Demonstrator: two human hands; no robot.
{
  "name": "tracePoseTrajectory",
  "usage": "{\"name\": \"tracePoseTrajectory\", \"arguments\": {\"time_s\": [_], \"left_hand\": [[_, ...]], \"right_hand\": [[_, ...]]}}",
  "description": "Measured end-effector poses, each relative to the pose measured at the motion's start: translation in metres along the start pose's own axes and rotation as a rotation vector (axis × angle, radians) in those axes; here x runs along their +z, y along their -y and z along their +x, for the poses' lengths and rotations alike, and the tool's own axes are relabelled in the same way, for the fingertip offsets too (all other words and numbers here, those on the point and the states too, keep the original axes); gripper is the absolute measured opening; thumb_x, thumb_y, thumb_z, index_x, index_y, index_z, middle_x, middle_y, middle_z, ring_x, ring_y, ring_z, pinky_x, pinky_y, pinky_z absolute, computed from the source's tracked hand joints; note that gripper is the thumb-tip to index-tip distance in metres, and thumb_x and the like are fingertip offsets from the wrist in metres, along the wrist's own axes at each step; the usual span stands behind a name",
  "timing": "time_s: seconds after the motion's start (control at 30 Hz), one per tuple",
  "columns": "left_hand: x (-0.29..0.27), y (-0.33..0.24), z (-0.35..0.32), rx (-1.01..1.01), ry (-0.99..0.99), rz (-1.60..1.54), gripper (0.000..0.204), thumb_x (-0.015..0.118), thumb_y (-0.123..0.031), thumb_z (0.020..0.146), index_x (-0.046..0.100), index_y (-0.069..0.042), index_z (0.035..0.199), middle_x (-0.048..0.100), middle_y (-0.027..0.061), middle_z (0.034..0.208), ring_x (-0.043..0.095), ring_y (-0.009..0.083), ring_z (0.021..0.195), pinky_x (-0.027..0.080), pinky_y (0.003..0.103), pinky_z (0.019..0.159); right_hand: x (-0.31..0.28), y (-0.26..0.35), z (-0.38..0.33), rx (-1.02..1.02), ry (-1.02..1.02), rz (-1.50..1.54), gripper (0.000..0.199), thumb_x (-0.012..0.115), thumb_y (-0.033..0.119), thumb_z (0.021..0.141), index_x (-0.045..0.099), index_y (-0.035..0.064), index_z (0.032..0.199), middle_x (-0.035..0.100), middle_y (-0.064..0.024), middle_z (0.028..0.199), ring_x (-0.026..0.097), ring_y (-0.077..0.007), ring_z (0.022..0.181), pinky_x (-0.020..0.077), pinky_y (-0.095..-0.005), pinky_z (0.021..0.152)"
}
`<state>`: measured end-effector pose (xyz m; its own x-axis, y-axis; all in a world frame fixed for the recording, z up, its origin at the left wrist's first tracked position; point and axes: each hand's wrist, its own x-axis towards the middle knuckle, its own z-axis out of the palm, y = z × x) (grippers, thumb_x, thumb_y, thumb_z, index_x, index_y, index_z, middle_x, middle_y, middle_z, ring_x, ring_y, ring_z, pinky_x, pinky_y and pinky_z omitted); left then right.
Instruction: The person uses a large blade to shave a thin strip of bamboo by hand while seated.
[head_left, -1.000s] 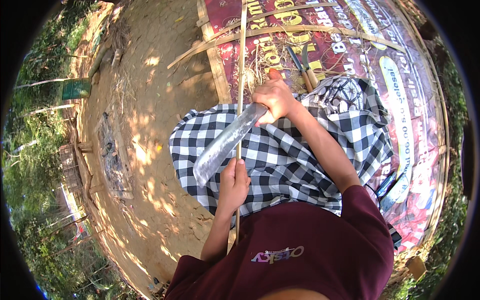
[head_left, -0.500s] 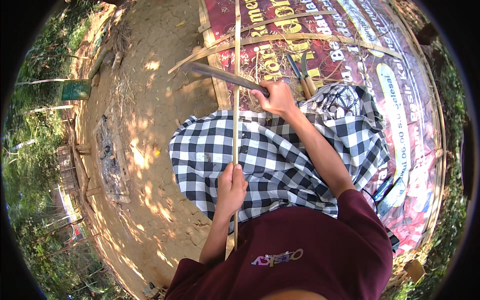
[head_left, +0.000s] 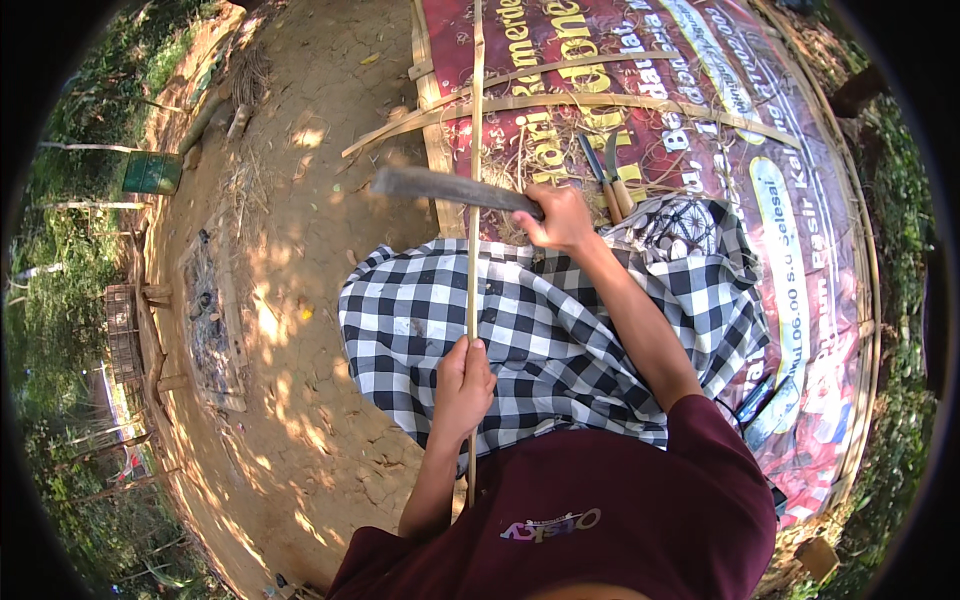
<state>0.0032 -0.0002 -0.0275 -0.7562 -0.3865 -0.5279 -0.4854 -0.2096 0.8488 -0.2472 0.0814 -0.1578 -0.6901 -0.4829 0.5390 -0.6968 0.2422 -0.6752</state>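
Observation:
A long, pale bamboo strip point(head_left: 473, 290) runs away from my body over my lap. My left hand point(head_left: 465, 388) is closed around its near part, thumb along the top. Farther out, my right hand point(head_left: 562, 217) grips a machete point(head_left: 428, 186) whose handle is hidden in my fingers. The dark blade points left and crosses over the strip; whether it touches the strip I cannot tell. Beneath both hands, a black-and-white checked cloth point(head_left: 400, 310) covers my legs.
Beyond my right hand lie a straight-bladed knife point(head_left: 592, 158) and a curved-bladed knife point(head_left: 613, 160) with wooden handles. They rest on a printed red banner point(head_left: 480, 150) strewn with shavings. More bamboo strips point(head_left: 560, 100) cross it. Bare earth point(head_left: 320, 200) stretches left.
The machete's tip has swung nearer to me, and more of the blade's flat side shows. My left hand keeps its hold on the strip. The whole view has shifted slightly.

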Motion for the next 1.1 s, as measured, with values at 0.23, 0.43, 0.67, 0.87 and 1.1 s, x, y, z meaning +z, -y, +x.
{"name": "tracePoseTrajectory", "arguments": {"time_s": [0.23,0.43,0.67,0.87,1.1], "left_hand": [[-0.004,0.024,-0.004,0.07,-0.005,0.181,0.029,0.041,-0.023,0.104,0.039,-0.008,0.079,0.033,-0.0044,0.056,0.03,0.0026,0.043,0.023,0.023,0.036],[-0.001,0.016,-0.006,0.062,-0.009,0.159,0.029,0.043,-0.019,0.102,0.043,-0.002,0.078,0.043,0.0016,0.053,0.041,0.0077,0.044,0.033,0.028,0.041],[-0.001,0.024,-0.018,0.164,0.027,0.279,0.028,0.041,-0.018,0.103,0.041,-0.005,0.079,0.034,-0.0031,0.055,0.034,0.0037,0.042,0.028,0.023,0.037],[-0.002,0.03,-0.015,0.194,0.006,0.319,0.03,0.045,-0.019,0.101,0.045,0.0,0.078,0.05,0.0093,0.051,0.052,0.0173,0.044,0.037,0.034,0.044],[-0.004,0.014,-0.018,0.204,-0.018,0.234,0.028,0.046,-0.017,0.1,0.045,0.0,0.078,0.048,0.0105,0.052,0.05,0.0175,0.043,0.036,0.036,0.043]], "right_hand": [[-0.001,-0.005,0.003,-0.308,-0.024,-0.064,0.052,0.07,0.058,0.072,0.057,0.0077,0.065,0.055,-0.0082,0.056,0.059,-0.0297,0.053,0.0457,-0.0404,0.053],[0.001,-0.013,0.001,-0.129,-0.036,0.025,0.048,0.066,0.053,0.079,0.059,0.0061,0.07,0.054,-0.0122,0.055,0.058,-0.0312,0.05,0.0447,-0.0412,0.049],[0.005,-0.036,0.009,0.147,-0.076,-0.033,0.056,0.064,0.061,0.077,0.059,0.0052,0.071,0.054,-0.0124,0.055,0.059,-0.0322,0.053,0.0432,-0.0413,0.05],[0.001,-0.034,0.013,-0.318,-0.108,0.064,0.064,0.056,0.067,0.081,0.052,0.0048,0.067,0.05,-0.014,0.057,0.055,-0.0353,0.053,0.0401,-0.0415,0.049],[0.007,-0.035,0.022,0.209,-0.076,0.035,0.043,0.06,0.043,0.089,0.057,0.0033,0.071,0.051,-0.0184,0.057,0.054,-0.0358,0.051,0.04,-0.0409,0.049]]}}
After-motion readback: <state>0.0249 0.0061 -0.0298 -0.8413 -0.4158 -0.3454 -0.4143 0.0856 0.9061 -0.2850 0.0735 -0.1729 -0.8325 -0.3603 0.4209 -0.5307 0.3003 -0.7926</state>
